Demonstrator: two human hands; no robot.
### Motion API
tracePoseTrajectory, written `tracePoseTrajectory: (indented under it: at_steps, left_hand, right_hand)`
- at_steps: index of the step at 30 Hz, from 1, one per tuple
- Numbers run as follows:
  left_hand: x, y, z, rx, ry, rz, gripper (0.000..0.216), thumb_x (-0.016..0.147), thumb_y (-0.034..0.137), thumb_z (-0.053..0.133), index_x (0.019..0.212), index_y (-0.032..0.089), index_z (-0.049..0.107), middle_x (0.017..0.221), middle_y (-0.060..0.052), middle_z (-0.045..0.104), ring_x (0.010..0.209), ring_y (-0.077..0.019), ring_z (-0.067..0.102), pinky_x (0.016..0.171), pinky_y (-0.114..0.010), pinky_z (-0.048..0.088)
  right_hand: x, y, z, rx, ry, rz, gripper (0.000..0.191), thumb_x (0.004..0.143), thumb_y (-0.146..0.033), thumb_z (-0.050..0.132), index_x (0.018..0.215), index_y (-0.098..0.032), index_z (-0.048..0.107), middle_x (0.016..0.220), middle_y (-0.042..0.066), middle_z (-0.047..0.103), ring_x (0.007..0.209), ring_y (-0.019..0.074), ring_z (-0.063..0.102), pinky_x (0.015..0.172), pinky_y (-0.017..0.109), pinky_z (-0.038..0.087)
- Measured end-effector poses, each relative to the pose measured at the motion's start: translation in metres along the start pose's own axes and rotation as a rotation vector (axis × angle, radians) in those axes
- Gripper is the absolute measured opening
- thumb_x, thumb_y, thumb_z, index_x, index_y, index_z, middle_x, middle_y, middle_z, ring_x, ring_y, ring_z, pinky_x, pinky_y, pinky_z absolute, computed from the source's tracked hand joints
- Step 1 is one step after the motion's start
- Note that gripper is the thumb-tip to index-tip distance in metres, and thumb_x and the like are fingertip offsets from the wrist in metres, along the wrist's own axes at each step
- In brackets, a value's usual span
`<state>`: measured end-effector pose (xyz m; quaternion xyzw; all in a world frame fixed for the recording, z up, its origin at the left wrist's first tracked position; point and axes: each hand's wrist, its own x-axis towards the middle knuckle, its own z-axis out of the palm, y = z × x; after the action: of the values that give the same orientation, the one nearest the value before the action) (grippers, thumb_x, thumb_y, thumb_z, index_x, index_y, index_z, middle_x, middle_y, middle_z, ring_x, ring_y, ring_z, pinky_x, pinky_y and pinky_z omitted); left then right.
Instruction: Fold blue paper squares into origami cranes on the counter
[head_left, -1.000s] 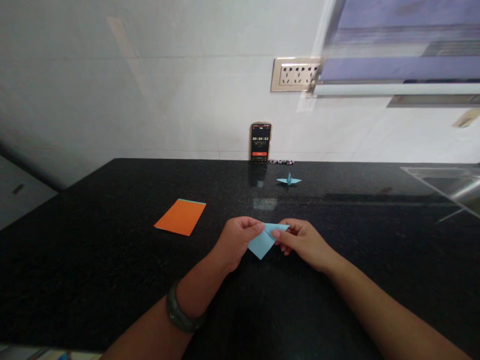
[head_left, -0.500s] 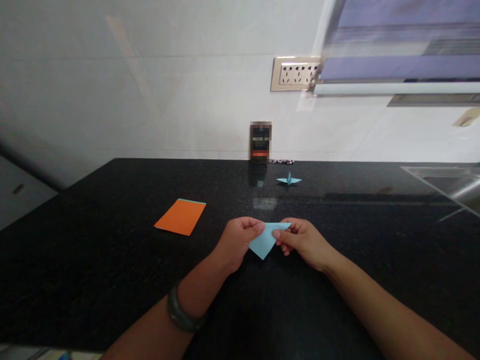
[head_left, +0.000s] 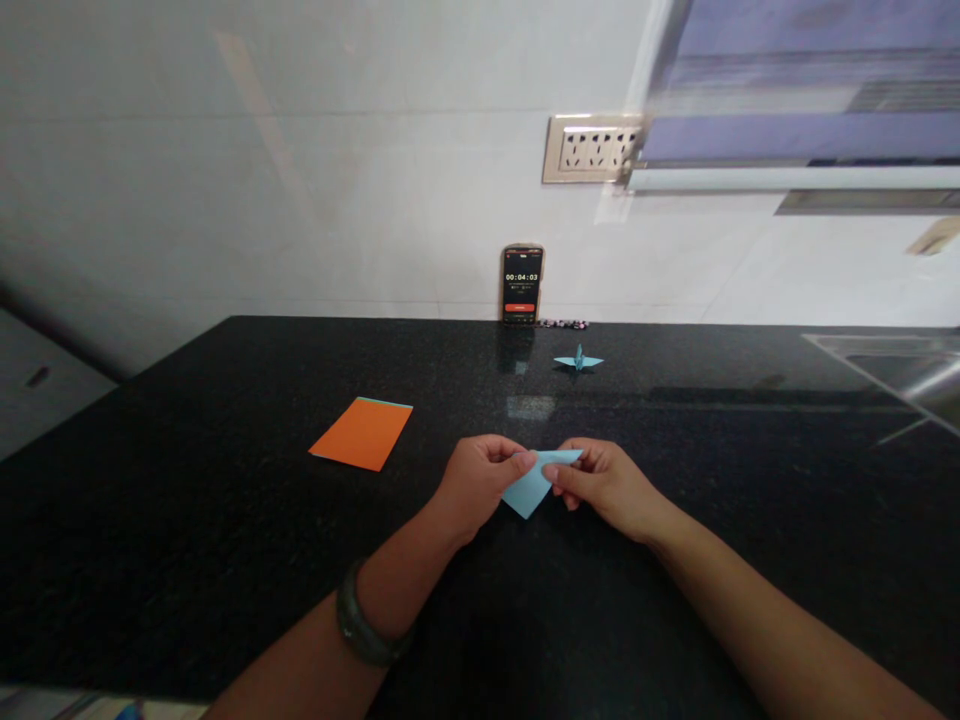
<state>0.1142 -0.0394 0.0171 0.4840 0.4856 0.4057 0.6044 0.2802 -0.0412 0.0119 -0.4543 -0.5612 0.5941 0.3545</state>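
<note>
Taking the pale-blue folded paper (head_left: 526, 494) as the dial's centre, the flat orange paper stack (head_left: 362, 436), a green sliver along its far edge, lies near ten o'clock, presumably set aside to spare the working spot. At nine o'clock the left hand (head_left: 480, 485) pinches the folded paper, thumb on top and fingers behind, likely so the layers cannot slip. The black-cased phone (head_left: 523, 285) leans on the white wall (head_left: 360, 220) at twelve, screen facing the person, probably so its timer can be read. The small blue paper crane (head_left: 579, 359) stands at one, well beyond the fingers. At three the right hand (head_left: 596, 475) pinches the paper's right corner, seemingly to steady that point.

The black speckled stone counter (head_left: 187, 540) meets the wall at twelve; its near edge shows around eight. Room for moving lies toward six, between the forearms, and toward ten, up to the orange stack.
</note>
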Motion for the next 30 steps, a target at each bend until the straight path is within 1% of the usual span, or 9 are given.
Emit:
tracePoseTrajectory:
  at_steps: [9,12,16,18,20,25,28,30]
  left_hand:
    - [-0.0009,0.0005,0.0022,0.038,0.041,0.056,0.018,0.066,0.028,0.063,0.062,0.012,0.057,0.052,0.002,0.054,0.045,-0.0067,0.045,0.044,-0.019,0.034]
    - [-0.0018,0.0006,0.0007,0.094,0.005,0.103,0.020,0.068,0.031,0.061,0.063,0.012,0.057,0.053,0.002,0.054,0.047,-0.0068,0.045,0.045,-0.019,0.034]
    - [-0.0021,0.0019,-0.0022,0.199,-0.112,0.113,0.025,0.063,0.036,0.067,0.068,0.012,0.060,0.056,0.002,0.054,0.049,-0.0075,0.045,0.045,-0.019,0.034]
    - [-0.0017,0.0023,-0.0023,0.265,-0.130,0.116,0.026,0.061,0.036,0.068,0.067,0.013,0.061,0.055,0.002,0.053,0.049,-0.0076,0.044,0.045,-0.019,0.033]
    - [-0.0009,0.0018,-0.0016,0.308,-0.122,0.113,0.024,0.062,0.036,0.067,0.065,0.013,0.061,0.053,0.002,0.053,0.048,-0.0079,0.044,0.045,-0.020,0.032]
    - [0.0001,-0.0027,0.0019,0.268,-0.102,0.122,0.022,0.065,0.034,0.063,0.060,0.013,0.059,0.051,0.002,0.051,0.046,-0.0078,0.042,0.044,-0.020,0.031]
    - [-0.0007,-0.0025,0.0030,0.212,-0.084,0.116,0.027,0.067,0.038,0.060,0.057,0.014,0.058,0.048,0.003,0.047,0.044,-0.0069,0.039,0.042,-0.020,0.029]
    - [-0.0009,-0.0003,0.0024,0.211,-0.068,0.084,0.034,0.070,0.045,0.056,0.057,0.014,0.058,0.047,0.003,0.045,0.042,-0.0070,0.037,0.041,-0.020,0.028]
  right_hand:
    - [-0.0010,-0.0020,0.0004,-0.026,-0.008,0.003,0.028,0.067,-0.037,0.066,0.065,-0.014,0.051,0.054,-0.003,0.054,0.043,0.0048,0.045,0.043,0.019,0.036]
    - [-0.0013,-0.0016,0.0000,-0.027,-0.016,0.013,0.028,0.067,-0.038,0.065,0.065,-0.014,0.051,0.054,-0.004,0.054,0.043,0.0049,0.045,0.043,0.019,0.036]
    - [-0.0029,-0.0030,-0.0006,-0.082,-0.041,0.019,0.028,0.068,-0.038,0.065,0.063,-0.014,0.051,0.052,-0.004,0.052,0.043,0.0052,0.045,0.043,0.019,0.035]
    - [-0.0039,-0.0043,-0.0002,-0.121,-0.069,0.027,0.027,0.068,-0.038,0.065,0.063,-0.014,0.052,0.051,-0.004,0.052,0.043,0.0055,0.045,0.043,0.019,0.035]
    - [-0.0044,-0.0054,0.0006,-0.161,-0.086,0.036,0.026,0.069,-0.037,0.064,0.062,-0.014,0.052,0.052,-0.004,0.052,0.043,0.0058,0.045,0.043,0.019,0.035]
    - [-0.0033,-0.0060,0.0028,-0.186,-0.094,0.045,0.024,0.070,-0.036,0.063,0.064,-0.014,0.054,0.052,-0.003,0.052,0.044,0.0062,0.046,0.043,0.019,0.036]
    - [-0.0033,-0.0052,0.0028,-0.157,-0.100,0.031,0.023,0.068,-0.035,0.065,0.066,-0.015,0.054,0.053,-0.003,0.053,0.044,0.0066,0.046,0.044,0.019,0.038]
    - [-0.0037,-0.0043,0.0020,-0.138,-0.098,0.024,0.024,0.068,-0.035,0.065,0.065,-0.015,0.054,0.053,-0.003,0.053,0.045,0.0065,0.046,0.044,0.019,0.038]
